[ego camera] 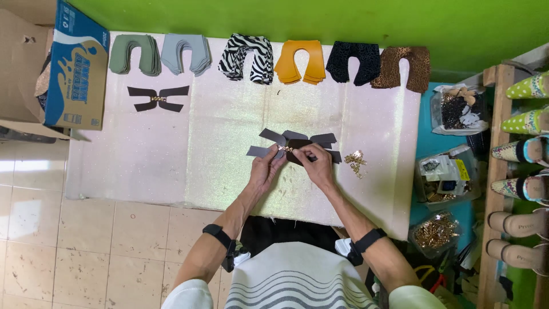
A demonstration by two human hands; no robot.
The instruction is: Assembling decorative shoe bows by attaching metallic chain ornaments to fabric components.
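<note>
White glittery sheeting covers the floor. Both hands pinch dark grey strap-shaped leather cutouts: left hand grasps the left strips, right hand pinches the small gold chain link between. Loose gold links lie right of the grip; steady, close fingertips would serve best.

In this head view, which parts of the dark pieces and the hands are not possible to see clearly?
- Small gold metal link between the dark strap-shaped cut pieces: too small to make out, partly covered by the fingers.
- Left hand and right hand: fingertips blurred, so the grip is unclear.
- Clear plastic tub of gold fittings: contents too small to tell.
</note>
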